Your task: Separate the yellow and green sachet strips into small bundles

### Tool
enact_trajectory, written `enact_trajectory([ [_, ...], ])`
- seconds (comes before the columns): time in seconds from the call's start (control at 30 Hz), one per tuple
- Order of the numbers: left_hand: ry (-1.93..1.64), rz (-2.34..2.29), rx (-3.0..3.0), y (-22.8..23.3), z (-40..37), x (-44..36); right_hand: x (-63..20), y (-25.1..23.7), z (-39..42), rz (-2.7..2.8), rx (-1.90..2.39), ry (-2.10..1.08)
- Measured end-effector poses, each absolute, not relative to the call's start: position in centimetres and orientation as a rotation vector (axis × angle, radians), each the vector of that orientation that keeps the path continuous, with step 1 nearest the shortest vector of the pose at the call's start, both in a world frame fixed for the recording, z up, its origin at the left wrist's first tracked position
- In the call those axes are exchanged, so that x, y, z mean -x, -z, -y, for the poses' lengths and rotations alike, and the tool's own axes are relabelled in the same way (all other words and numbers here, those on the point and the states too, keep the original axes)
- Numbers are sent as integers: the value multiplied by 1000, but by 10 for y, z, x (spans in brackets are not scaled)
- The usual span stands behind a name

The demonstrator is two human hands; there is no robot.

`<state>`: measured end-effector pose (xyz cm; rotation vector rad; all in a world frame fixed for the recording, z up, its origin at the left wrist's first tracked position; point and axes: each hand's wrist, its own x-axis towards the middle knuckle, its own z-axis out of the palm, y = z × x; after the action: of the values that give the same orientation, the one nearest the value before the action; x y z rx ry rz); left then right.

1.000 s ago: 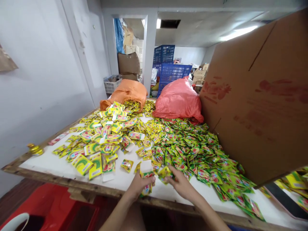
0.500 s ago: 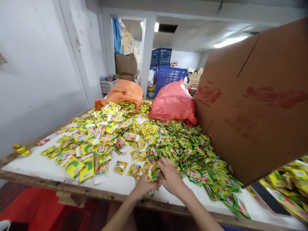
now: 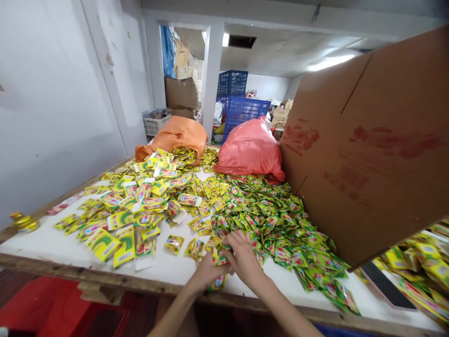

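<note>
Both hands gathering sachets at the worktop (image 3: 52, 241) edge.
Left hand (image 3: 206, 271) is gripping a small sachet stack (image 3: 219, 281); right hand (image 3: 243, 257) is pinching light, slippery green sachets (image 3: 280, 224) by their edges.

Both forearms bare up to frame edge, no sleeves, no gloves, no watch or rings visible. Left grip (image 3: 206, 271) & right grip (image 3: 243, 257): slim, fingers short-nailed, unmarked.

At the lower centre of the frame, a bunch of sachets (image 3: 220, 281) is gripped by the left hand (image 3: 206, 273), while the sachet pile (image 3: 280, 224) is touched by the right hand (image 3: 243, 255).
</note>
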<state>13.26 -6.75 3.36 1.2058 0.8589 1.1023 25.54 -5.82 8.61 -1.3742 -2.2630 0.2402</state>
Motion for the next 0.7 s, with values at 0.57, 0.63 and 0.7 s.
enact_trajectory([
  [0.57,-938,-746,-1197,-29,68,-131,-270,-79,55,2159,1354,-285],
  [0.63,-970,-807,-1200,-27,68,-131,-272,-71,58,2129,1374,-349],
  [0.7,-996,-887,-1186,-24,67,-130,-275,-67,62,2144,1375,-415],
])
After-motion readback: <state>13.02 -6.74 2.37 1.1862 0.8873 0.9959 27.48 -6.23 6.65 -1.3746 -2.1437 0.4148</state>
